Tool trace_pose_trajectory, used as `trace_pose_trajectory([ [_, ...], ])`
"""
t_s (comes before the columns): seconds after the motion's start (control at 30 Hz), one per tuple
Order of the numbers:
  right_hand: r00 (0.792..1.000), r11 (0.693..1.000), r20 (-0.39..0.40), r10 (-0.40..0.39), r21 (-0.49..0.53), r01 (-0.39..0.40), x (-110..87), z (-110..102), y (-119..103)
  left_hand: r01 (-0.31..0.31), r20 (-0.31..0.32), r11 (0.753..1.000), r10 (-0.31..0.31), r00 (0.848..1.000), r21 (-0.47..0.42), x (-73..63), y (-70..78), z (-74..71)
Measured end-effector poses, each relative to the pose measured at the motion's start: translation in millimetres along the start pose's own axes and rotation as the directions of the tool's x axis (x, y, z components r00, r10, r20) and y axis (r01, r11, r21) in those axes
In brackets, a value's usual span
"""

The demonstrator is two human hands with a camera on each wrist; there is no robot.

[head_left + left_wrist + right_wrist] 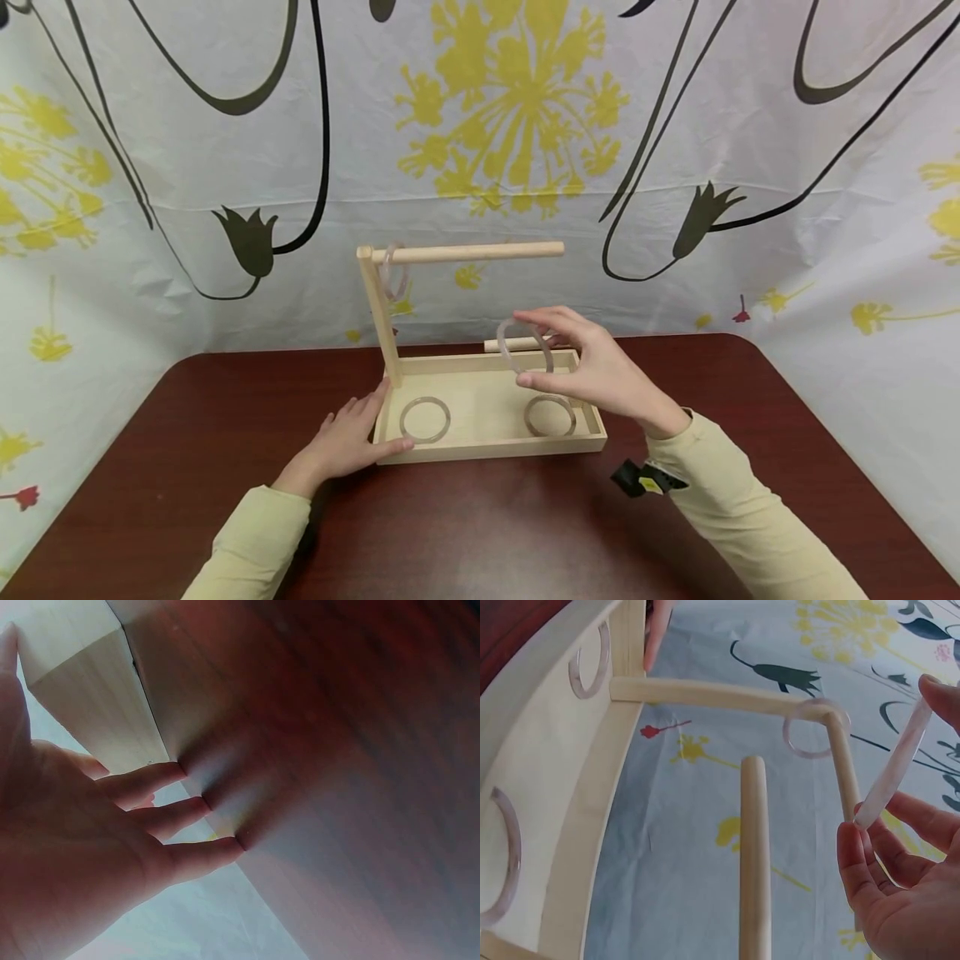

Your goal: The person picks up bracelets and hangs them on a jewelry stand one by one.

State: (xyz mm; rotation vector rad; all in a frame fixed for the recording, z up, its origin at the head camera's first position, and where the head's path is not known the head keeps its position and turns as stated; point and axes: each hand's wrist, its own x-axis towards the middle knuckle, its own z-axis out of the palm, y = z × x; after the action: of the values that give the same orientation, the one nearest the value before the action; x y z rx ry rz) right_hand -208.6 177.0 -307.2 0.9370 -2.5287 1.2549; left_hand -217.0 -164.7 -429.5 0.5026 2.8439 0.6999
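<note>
My right hand (pixel 600 367) pinches a pale translucent bangle (pixel 506 350) between thumb and fingers, raised over the right part of a wooden tray (pixel 487 450). In the right wrist view the bangle (pixel 894 769) appears nearly edge-on. My left hand (pixel 341 442) rests at the tray's left end, thumb on the front rim. Its other fingers reach along the outside; the left wrist view shows several fingertips (pixel 240 841) against the tabletop. Another bangle (pixel 387 271) hangs on the upper bar (pixel 480 252), near its post (pixel 381 321). Inside the tray lie a left bangle (pixel 402 419) and a right bangle (pixel 527 417).
A shorter, lower bar (pixel 492 345) runs behind the held bangle, its free end pointing left. The dark red-brown table (pixel 480 533) bears the tray. Behind it hangs a patterned white cloth (pixel 330 225). A dark strapped device (pixel 648 480) sits at my right wrist.
</note>
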Motion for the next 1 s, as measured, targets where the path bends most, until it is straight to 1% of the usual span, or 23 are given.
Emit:
trace_pose_trajectory([
  [0.13,1.000,1.000,-0.009,0.009,0.007,-0.009,1.5,-5,2,0.003,0.002,1.000,-0.003,1.000,-0.003,-0.1,0.2,0.0],
  [0.37,0.999,0.994,-0.007,0.050,0.097,-0.049,5.6,-14,3,0.004,0.001,1.000,-0.004,1.000,-0.003,0.3,0.3,0.0],
  [0.53,0.998,0.995,-0.016,0.058,0.076,-0.057,8.6,-20,5,0.005,0.006,1.000,-0.005,1.000,-0.001,0.1,0.2,0.1],
  [0.77,0.997,0.987,-0.033,0.073,0.149,-0.068,14.7,-30,10,0.010,0.005,1.000,-0.010,1.000,0.004,0.0,-0.6,-1.3],
  [1.0,0.992,0.985,-0.053,0.115,0.138,-0.107,18.1,-42,11,0.007,0.006,1.000,-0.007,1.000,-0.001,0.0,-0.4,-0.8],
])
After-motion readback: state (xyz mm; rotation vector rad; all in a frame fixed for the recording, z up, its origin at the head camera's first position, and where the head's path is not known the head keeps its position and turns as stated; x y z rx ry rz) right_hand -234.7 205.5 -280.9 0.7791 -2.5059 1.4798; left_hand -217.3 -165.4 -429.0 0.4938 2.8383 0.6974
